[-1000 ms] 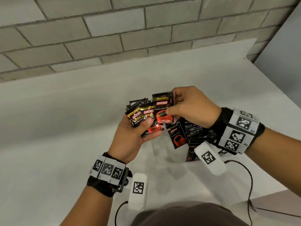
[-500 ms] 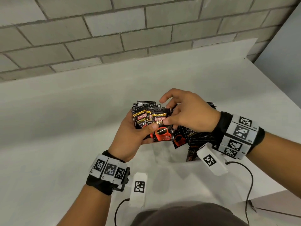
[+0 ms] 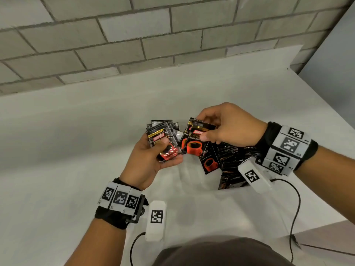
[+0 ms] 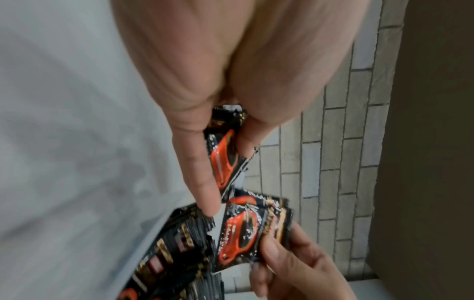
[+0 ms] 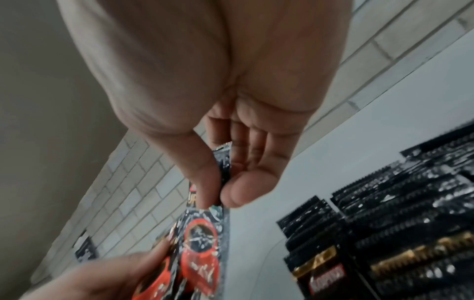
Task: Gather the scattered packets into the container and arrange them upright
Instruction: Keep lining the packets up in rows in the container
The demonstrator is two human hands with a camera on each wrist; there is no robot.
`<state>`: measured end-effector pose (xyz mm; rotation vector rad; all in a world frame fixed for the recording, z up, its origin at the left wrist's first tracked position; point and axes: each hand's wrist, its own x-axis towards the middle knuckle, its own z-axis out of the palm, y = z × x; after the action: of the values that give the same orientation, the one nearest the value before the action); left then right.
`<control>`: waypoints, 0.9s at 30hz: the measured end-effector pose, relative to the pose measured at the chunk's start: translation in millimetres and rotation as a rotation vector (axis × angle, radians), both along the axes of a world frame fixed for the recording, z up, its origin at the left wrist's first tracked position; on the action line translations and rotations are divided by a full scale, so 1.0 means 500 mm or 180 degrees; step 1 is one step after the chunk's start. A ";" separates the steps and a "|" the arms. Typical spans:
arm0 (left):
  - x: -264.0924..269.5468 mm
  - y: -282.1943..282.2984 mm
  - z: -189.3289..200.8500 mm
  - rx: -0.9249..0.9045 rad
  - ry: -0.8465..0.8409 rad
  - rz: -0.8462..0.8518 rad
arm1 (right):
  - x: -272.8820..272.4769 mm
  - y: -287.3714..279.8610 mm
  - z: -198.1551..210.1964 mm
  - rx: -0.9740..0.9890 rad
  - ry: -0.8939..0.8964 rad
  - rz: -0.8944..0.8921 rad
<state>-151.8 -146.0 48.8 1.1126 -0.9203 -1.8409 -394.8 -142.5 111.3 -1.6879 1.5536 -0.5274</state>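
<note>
The left hand point(image 3: 153, 160) gripped a fanned stack of glossy black foil coffee packets point(image 3: 163, 139); the right hand point(image 3: 226, 129) pinched one packet point(image 3: 194, 143) by its crimped top edge, likely light, limp and slippery.

White surface point(image 3: 80, 143) runs to a grey block wall point(image 3: 134, 35) at the far side. Black packets point(image 3: 230, 162) stand packed together right of centre; any container holding them cannot be made out.

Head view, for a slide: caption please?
Left hand holds packets; right hand pinches one packet.
</note>
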 end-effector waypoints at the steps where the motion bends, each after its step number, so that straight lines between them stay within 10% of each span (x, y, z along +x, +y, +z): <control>1: 0.009 -0.005 -0.005 0.0015 -0.0026 0.0132 | -0.010 -0.005 0.000 0.0039 0.0049 -0.0048; 16: 0.033 -0.005 -0.020 0.0063 -0.0034 0.0219 | 0.014 -0.019 -0.083 -0.0057 0.2556 0.1063; 27: 0.034 0.000 -0.019 -0.0020 -0.0167 0.0077 | 0.015 -0.036 -0.089 -0.0080 0.2630 0.1184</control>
<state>-134.7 -146.1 39.5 1.1680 -0.9380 -1.7957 -387.2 -160.4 66.5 -2.3003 1.6832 0.4058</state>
